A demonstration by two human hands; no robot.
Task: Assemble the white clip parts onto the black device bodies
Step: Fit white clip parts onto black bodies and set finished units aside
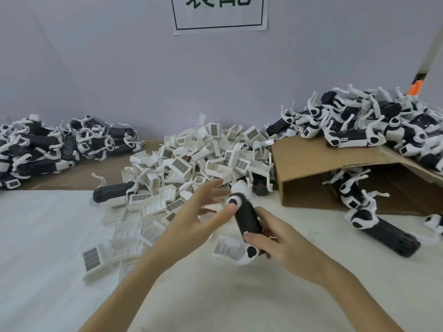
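Right hand (275,238) grips black device body (247,220); left hand (199,212) spread, thumb touching its top.

Your one camera rides on your head, looking forward and down across the table (48,236) toward the wall (119,80). It's wide-angle, so the edges bend. Your hands sit close, low in the middle; the white pile (191,152) lies just beyond them, and the sign (219,14) is cropped at the top edge.

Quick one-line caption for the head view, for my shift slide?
Right hand grips a black device body while the open left hand reaches toward the white clip pile.
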